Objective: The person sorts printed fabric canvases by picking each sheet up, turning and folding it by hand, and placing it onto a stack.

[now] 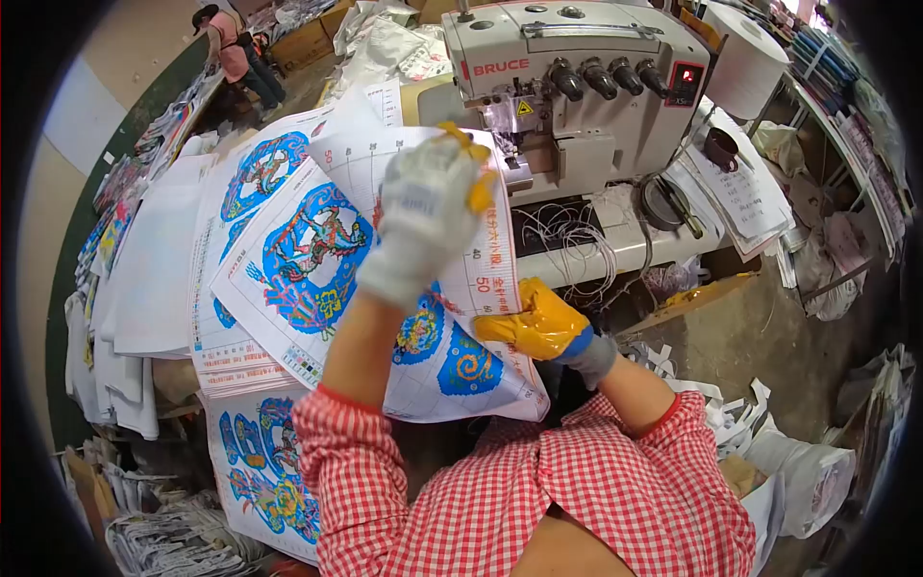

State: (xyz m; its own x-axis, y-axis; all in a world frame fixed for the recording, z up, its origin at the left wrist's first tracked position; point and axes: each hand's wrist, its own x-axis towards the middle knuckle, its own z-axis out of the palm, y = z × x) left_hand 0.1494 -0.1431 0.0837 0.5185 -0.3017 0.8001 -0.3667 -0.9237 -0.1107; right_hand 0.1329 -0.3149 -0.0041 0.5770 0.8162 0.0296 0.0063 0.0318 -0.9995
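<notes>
A white printed cloth (415,380) with grid lines, red lettering and blue patches hangs across my front, its upper part beside the overlock sewing machine (596,96). My left hand (433,212), in a grey-white glove with yellow fingertips, is slightly blurred over the cloth's upper part. Its fingers are curled at the cloth near the machine's presser area. Lower down, my right hand (535,322), in a yellow-coated glove, pinches the cloth's right edge. Under my left forearm lies another printed cloth (312,260) with a colourful figure on blue.
More printed cloths (274,462) and a white stack (159,255) lie at left. Loose thread (567,240) tangles on the machine table. A brown mug (721,149) stands on papers, near a large thread cone (748,62). A person (236,53) bends over a far table.
</notes>
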